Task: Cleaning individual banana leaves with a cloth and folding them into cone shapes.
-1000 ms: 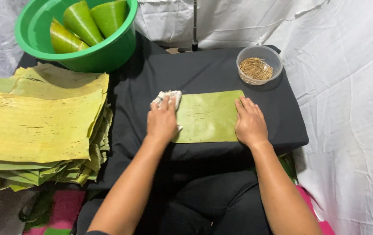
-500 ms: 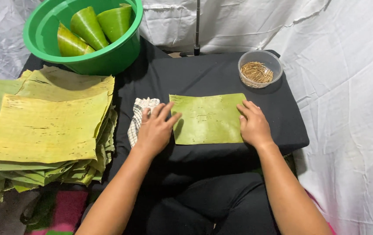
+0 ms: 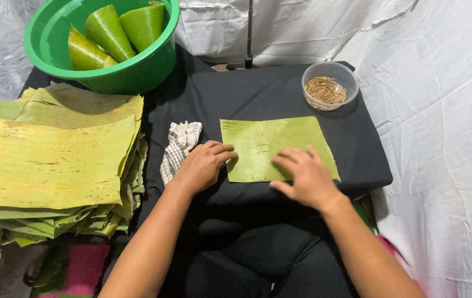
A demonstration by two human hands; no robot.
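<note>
resting flat, both hands, left [image 3: 202,165], right [image 3: 304,176], grip spread, on one leaf [image 3: 263,143]; seemingly three cones [image 3: 106,33] in basin [image 3: 54,60].

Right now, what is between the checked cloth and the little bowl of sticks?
In the head view, a flat green leaf sheet lies on the black cloth between the checked cloth and the bowl of sticks. Both hands touch it: left hand, right hand.

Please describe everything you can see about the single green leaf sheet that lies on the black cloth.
The green leaf sheet is a roughly rectangular cut piece, light green with fine veins and small dark specks. It lies flat on the black cloth, in front of the person. The left hand touches its left edge with the fingertips; the right hand rests palm down on its lower right part. A checked rag lies just to its left, apart from it.
</note>
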